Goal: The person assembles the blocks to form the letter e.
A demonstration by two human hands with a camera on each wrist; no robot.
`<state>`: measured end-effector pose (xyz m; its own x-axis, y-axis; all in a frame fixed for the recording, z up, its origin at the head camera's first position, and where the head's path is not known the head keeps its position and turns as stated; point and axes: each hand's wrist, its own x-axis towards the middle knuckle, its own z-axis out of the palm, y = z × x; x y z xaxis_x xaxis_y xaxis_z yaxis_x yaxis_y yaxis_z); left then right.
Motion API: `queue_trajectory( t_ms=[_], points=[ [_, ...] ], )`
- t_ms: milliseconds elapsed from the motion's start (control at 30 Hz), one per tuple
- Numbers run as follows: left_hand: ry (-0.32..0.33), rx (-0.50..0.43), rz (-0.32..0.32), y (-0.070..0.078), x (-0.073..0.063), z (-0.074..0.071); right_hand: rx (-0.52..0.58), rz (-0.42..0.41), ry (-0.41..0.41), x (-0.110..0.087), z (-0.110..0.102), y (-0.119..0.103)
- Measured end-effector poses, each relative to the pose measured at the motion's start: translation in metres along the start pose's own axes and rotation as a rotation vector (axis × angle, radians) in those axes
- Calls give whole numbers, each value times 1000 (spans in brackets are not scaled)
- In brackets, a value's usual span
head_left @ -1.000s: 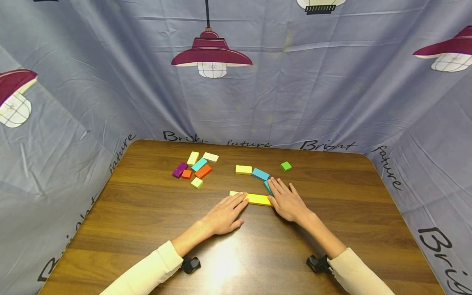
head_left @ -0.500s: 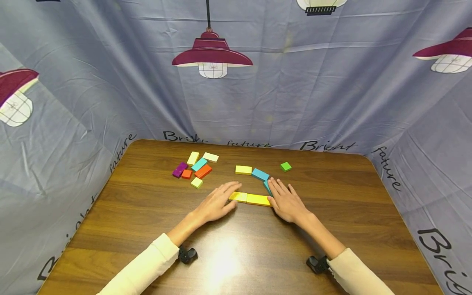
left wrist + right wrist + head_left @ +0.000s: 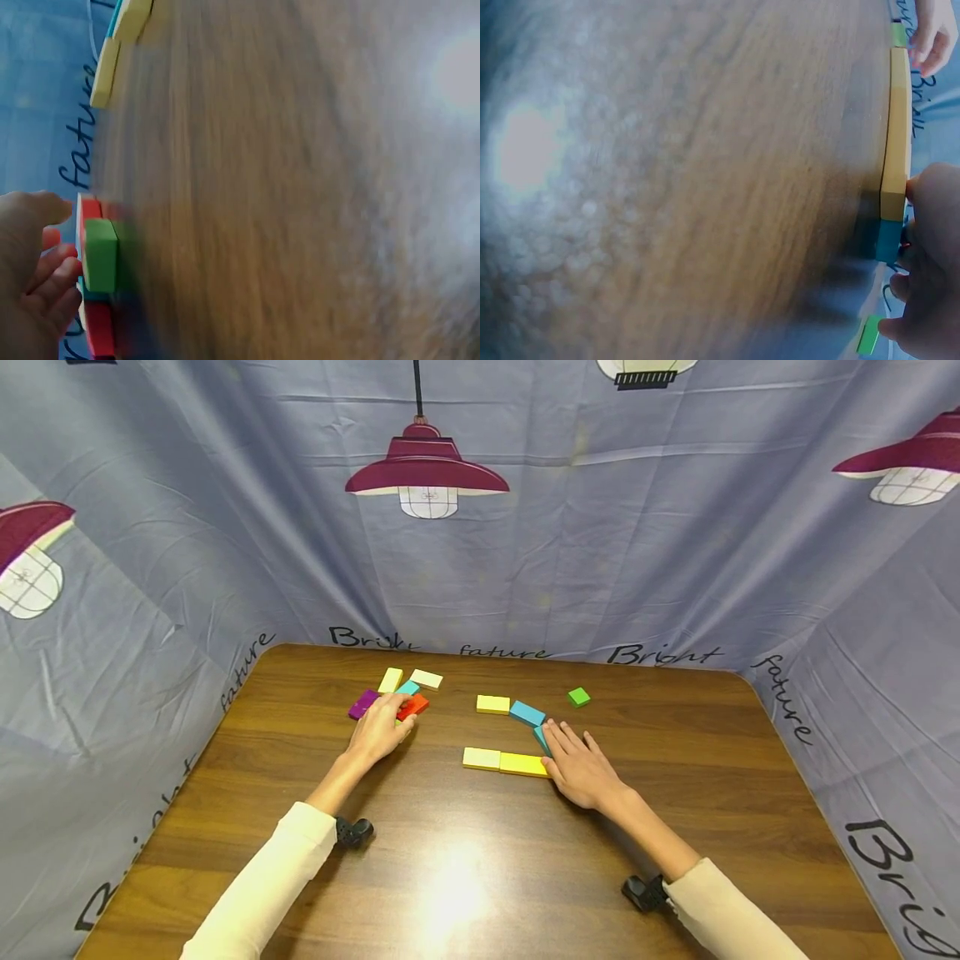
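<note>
My left hand [image 3: 378, 727] hovers over a group of coloured blocks, fingers loosely bent and nothing visibly held. Under or beside it lie an orange-red block [image 3: 415, 706], a purple block [image 3: 363, 704] and a teal block [image 3: 408, 688]. In the left wrist view a green block [image 3: 100, 255] stands just beyond the fingertips. My right hand [image 3: 581, 768] rests with straight fingers on a teal block [image 3: 541, 740] and the end of a yellow block [image 3: 522, 765]. A paler yellow block [image 3: 481, 758] joins that one end to end. The covered parts are hidden.
A blue block [image 3: 527, 712] and a yellow block [image 3: 492, 704] continue the curve behind. One green block [image 3: 578, 697] lies apart at the back right. A pale yellow block [image 3: 390, 680] and a cream block [image 3: 427, 679] lie near the wooden table's [image 3: 420, 860] back edge.
My left hand has lifted off the pale yellow block and moved left and away from me to the group of blocks. The right hand stays in place.
</note>
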<state>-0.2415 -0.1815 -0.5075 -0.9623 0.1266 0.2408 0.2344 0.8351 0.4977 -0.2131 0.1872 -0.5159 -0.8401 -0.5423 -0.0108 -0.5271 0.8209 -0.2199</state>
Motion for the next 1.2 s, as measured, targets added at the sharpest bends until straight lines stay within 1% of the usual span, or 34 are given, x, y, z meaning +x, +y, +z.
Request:
queue_trajectory(
  t_ms=[167, 267, 400, 533, 700, 800, 933, 1100, 1200],
  points=[
    [-30, 50, -19, -7, 6, 1, -5, -1, 0, 1, -1, 0],
    [-45, 65, -45, -6, 8, 2, -6, 0, -4, 1, 0, 0],
    [-86, 80, -74, -4, 12, 2, -12, -1, -5, 1, 1, 1],
    [-116, 88, -71, -1, 16, 0, -13, -4, -6, 2, 1, 1],
    [-123, 85, -48, 1, 18, 0, -15, -3, -10, 1, 0, 1],
    [-123, 69, -50, 4, 18, 1, -17, 0, -9, 0, -1, 0],
    [-115, 17, -47, 8, 18, 6, -20, 1, -9, 0, -2, 0],
    [-100, -90, -58, 18, 18, 17, -25, -4, -7, 1, -2, 0],
    [-103, -158, -76, 26, 18, 22, -27, -5, -5, 1, -3, 0]
  ],
)
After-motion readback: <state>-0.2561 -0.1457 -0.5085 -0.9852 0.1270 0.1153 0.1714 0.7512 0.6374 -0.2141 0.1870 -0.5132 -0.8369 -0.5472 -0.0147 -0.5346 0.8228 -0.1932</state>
